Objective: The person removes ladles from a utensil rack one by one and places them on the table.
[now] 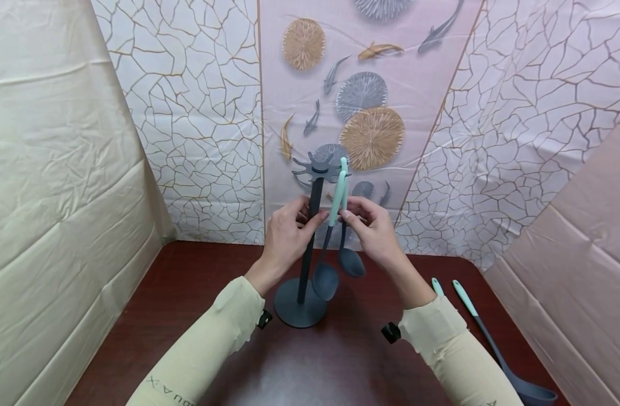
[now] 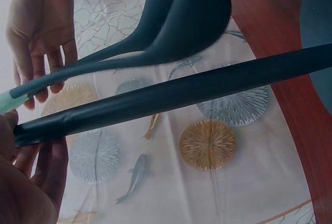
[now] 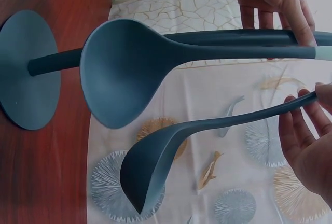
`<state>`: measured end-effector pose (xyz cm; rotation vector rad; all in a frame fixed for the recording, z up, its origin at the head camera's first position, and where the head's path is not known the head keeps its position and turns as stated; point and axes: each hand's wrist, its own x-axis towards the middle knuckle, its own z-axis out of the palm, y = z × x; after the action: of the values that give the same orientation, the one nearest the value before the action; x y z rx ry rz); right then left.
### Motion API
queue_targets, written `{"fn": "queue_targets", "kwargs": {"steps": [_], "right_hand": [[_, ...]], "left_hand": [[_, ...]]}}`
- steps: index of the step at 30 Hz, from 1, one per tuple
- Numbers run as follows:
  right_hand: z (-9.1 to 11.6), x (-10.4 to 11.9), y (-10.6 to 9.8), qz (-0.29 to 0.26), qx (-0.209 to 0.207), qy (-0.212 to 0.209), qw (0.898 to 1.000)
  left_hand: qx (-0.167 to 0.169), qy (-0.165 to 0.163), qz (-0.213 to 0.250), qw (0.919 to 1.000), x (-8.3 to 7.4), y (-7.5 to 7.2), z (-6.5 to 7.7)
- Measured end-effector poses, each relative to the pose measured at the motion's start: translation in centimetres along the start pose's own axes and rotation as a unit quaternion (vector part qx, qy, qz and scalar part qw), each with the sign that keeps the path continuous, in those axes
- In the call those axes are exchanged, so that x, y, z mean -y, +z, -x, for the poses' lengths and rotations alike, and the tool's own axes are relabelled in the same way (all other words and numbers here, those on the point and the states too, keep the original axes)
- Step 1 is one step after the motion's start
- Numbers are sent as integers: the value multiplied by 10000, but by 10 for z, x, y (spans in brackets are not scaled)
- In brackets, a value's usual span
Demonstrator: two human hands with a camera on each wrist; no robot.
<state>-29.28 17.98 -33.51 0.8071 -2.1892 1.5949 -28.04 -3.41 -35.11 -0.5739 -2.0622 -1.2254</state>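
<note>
In the head view a dark utensil stand (image 1: 307,265) rises from a round base, with curved hooks at its top. My left hand (image 1: 284,231) grips its pole below the hooks, fingers behind it. The left thumb reaches the handle of the nearer ladle (image 1: 326,282), which hangs beside the pole. Farther right, a second ladle (image 1: 351,263) has its dark neck pinched by my right hand (image 1: 373,228). Both ladles have dark bowls and mint-green handles, their tops level with the hooks. Whether each one sits on a hook is hard to tell.
Another long-handled ladle (image 1: 485,332) lies along the right side of the dark red table (image 1: 188,304). A mint-green handle (image 1: 437,286) beside it is partly covered by my right sleeve. Patterned cloth (image 1: 198,113) hangs behind the table, with plain cloth at both sides.
</note>
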Motion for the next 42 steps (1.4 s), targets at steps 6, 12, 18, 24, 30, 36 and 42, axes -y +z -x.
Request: {"fn": "queue_targets", "kwargs": {"steps": [6,12,18,24,30,36,42], "right_hand": [[1,0,1,-7,-9,-13,10000],[1,1,-3,-189,-186,-49,9996],[2,7,-9,6,-294,-174,9994],[3,9,-11,-20,-294,-257,9992],[4,8,-15,-71,-255,-243,9994],[6,7,-20,-140,-306,-173,9993],[8,4,-27,-136,-406,-139,9990]], "left_hand": [[14,-44,-25,10000,0,0,1],[14,-1,78,10000,-1,0,1],[32,-68,105,9999,-1,0,1],[7,-103,50,9999,0,0,1],[0,-95,84,9999,0,1,2],[-12,-42,127,9999,0,2,2],[-32,-18,206,9998,0,2,2]]}}
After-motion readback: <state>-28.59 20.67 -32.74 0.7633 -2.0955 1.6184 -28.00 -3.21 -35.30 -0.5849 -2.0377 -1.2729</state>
